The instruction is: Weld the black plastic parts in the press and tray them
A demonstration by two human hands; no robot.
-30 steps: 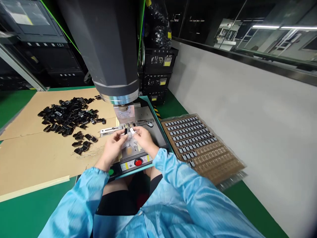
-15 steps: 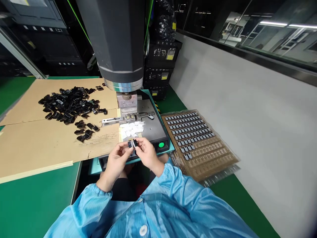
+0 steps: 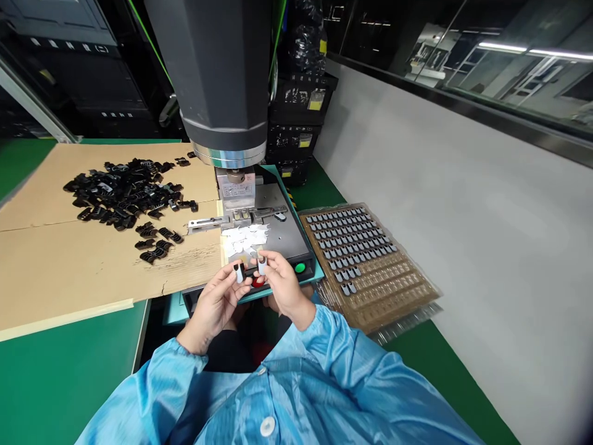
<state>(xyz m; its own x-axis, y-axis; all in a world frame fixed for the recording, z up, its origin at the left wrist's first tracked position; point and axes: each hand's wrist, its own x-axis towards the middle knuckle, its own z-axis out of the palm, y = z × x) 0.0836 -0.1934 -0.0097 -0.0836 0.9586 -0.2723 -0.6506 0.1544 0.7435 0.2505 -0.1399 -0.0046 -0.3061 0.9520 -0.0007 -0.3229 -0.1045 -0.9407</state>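
The left hand (image 3: 217,303) has its thumb and fingers pinched around a small light-grey rounded piece with a dark notched end (image 3: 239,272). The right hand (image 3: 285,287) pinches a second light-grey rounded piece (image 3: 262,266) in the same way, with no wide gap between the fingertips. Both pieces are held apart, above the near edge of the dark metal machine base (image 3: 290,241).

In the clear plastic tray with brown backing (image 3: 401,300), the rows toward the far edge are filled with similar grey pieces (image 3: 352,238). Two following rows are only begun from the left edge; compartments toward the near edge are bare. I judge this tray as a little more than half filled. Many black curved parts (image 3: 123,194) remain heaped toward the far edge of the brown cardboard sheet (image 3: 92,272), so much seems left.
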